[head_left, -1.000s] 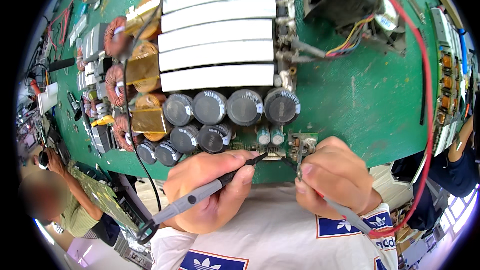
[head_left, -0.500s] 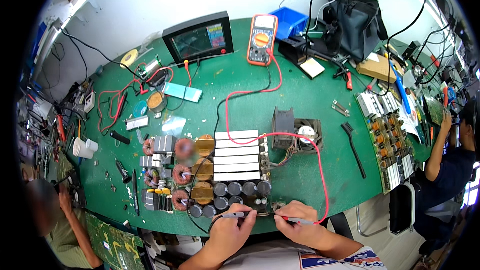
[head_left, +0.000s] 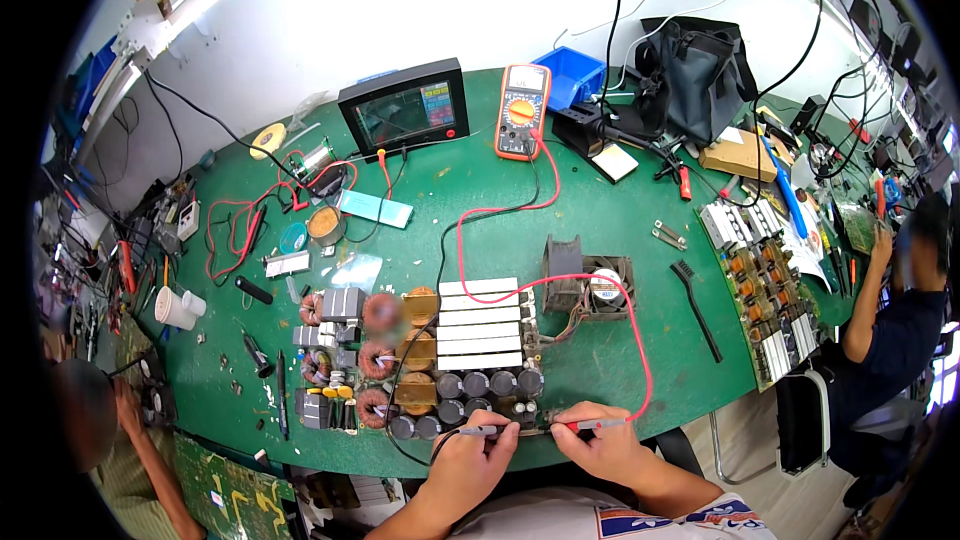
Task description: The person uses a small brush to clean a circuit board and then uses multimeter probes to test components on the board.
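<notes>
At the table's front edge, my left hand (head_left: 466,470) pinches a test probe (head_left: 481,430) with a black lead. My right hand (head_left: 608,452) grips another test probe (head_left: 596,424), red near its tip, with a red lead. Both tips point inward at the lower right end of a power circuit board (head_left: 480,333); whether they touch it is too small to tell. The board carries white bars, black capacitors (head_left: 476,383) and copper coils (head_left: 377,360). From the probes, the leads run back to an orange multimeter (head_left: 523,112) at the far side.
A cooling fan (head_left: 604,290) lies right of the board, with a black brush (head_left: 697,312) beyond it. A black screen unit (head_left: 405,112) and blue bin (head_left: 573,78) stand behind. Another board (head_left: 765,290) lies at right. People sit at both sides.
The view has tilted up slightly, so the table things sit lower in the picture. Both hands keep their probes near the same end of the board.
</notes>
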`<state>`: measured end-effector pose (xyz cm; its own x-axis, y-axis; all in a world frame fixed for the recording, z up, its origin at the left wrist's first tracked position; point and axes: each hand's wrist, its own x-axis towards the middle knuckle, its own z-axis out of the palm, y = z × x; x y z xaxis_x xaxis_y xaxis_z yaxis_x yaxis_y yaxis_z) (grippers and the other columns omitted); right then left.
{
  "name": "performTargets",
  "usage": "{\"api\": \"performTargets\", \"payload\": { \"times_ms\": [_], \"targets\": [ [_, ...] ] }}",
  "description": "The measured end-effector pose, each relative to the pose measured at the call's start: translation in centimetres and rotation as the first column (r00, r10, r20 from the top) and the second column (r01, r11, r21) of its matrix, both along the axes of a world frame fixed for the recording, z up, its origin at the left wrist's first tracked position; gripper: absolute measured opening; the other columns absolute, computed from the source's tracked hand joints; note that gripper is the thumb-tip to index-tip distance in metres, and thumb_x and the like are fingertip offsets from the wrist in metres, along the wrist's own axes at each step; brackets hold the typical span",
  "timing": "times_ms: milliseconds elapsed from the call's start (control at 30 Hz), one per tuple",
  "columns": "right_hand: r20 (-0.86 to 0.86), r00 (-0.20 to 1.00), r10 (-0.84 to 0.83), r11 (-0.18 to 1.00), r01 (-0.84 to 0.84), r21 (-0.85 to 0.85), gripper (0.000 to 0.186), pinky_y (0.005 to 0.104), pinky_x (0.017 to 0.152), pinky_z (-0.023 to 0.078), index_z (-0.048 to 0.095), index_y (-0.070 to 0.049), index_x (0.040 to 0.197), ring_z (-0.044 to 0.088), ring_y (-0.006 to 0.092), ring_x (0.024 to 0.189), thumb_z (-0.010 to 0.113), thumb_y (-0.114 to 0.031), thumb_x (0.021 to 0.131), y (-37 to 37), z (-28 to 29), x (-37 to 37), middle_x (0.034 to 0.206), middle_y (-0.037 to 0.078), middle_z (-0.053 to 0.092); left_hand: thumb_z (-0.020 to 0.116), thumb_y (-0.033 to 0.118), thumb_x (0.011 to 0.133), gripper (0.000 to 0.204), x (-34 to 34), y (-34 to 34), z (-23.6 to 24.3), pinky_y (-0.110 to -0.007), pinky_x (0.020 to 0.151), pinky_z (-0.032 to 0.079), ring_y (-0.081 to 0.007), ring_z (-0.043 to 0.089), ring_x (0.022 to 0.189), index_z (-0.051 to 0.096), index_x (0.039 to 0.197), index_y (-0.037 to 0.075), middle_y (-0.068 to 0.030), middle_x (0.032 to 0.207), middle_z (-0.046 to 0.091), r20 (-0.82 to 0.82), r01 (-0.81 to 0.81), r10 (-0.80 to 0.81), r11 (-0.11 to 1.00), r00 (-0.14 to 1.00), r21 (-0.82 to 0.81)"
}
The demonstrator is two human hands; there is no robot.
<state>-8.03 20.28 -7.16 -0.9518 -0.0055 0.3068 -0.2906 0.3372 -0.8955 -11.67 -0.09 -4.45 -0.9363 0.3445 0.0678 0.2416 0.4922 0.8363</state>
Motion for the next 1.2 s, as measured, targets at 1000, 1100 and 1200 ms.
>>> {"api": "performTargets", "payload": {
  "times_ms": [1000,1100,1200],
  "targets": [
    [-0.314,0.931,-0.188,0.456,0.366,0.812,0.025,0.0484,0.076,0.056,0.069,-0.006,0.097,0.069,0.0383,0.088,0.071,-0.029,0.087,6.7,6.0,-42.4,0.096,0.017,0.068,0.072,0.010,0.089,0.012,-0.7,-0.7,-0.9,-0.031,0.049,0.049,-0.0207,0.062,0.053,0.065,0.093,0.003,-0.0090,0.067,0.064,-0.190,0.107,-0.088,0.990,0.978,0.096],
    [-0.281,0.931,-0.234,0.484,0.362,0.797,0.024,0.0483,0.077,0.055,0.071,-0.004,0.095,0.069,0.0388,0.089,0.072,-0.027,0.086,6.5,5.7,-42.7,0.096,0.019,0.069,0.072,0.009,0.088,0.013,-0.6,-0.8,-1.2,-0.032,0.050,0.050,-0.0230,0.064,0.055,0.064,0.095,0.002,-0.0098,0.069,0.064,-0.182,0.113,-0.090,0.986,0.979,0.124],
    [-0.277,0.925,-0.261,0.524,0.377,0.764,0.025,0.0483,0.077,0.055,0.072,-0.003,0.096,0.069,0.0395,0.088,0.072,-0.026,0.087,6.4,5.8,-42.8,0.093,0.022,0.071,0.073,0.008,0.087,0.013,-0.7,-0.7,-1.4,-0.033,0.050,0.050,-0.0236,0.064,0.055,0.063,0.094,0.003,-0.0098,0.068,0.064,-0.178,0.114,-0.083,0.979,0.981,0.171]
  ]
}}
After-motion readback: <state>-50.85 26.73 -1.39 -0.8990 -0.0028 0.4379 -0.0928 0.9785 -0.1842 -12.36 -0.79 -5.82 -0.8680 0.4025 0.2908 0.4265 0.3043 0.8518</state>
